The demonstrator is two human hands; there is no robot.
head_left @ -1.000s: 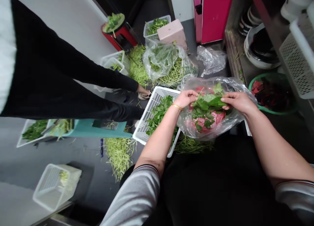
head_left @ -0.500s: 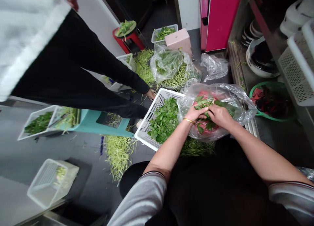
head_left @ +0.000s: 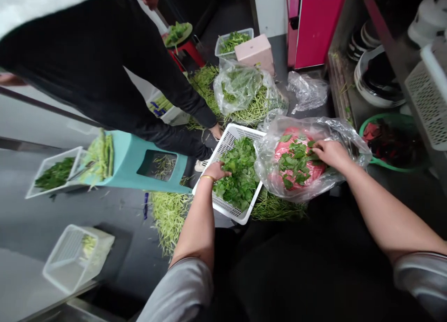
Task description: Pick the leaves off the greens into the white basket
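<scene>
My left hand (head_left: 217, 171) is over the left side of a white perforated basket (head_left: 237, 215), its fingers apart at the edge of the green leaves (head_left: 240, 177) inside. Nothing shows in that hand. My right hand (head_left: 326, 153) pinches a green leafy sprig at the right side of a clear plastic bag (head_left: 335, 131). Inside the open bag lies something pink and red (head_left: 284, 149), with loose green leaves (head_left: 296, 163) scattered on top. The bag touches the basket's right side.
A person in dark trousers (head_left: 157, 79) stands at the left beside a teal stool (head_left: 129, 159). Cut stems (head_left: 169, 215) lie on the floor. Beyond are a stem-filled bag (head_left: 256, 107) and a pink box (head_left: 254, 51). A green basin (head_left: 380, 161) and shelves stand right.
My left hand has moved from the bag to the basket of leaves. My right hand has shifted slightly right and up. The standing person has moved a little, and the teal stool is more visible.
</scene>
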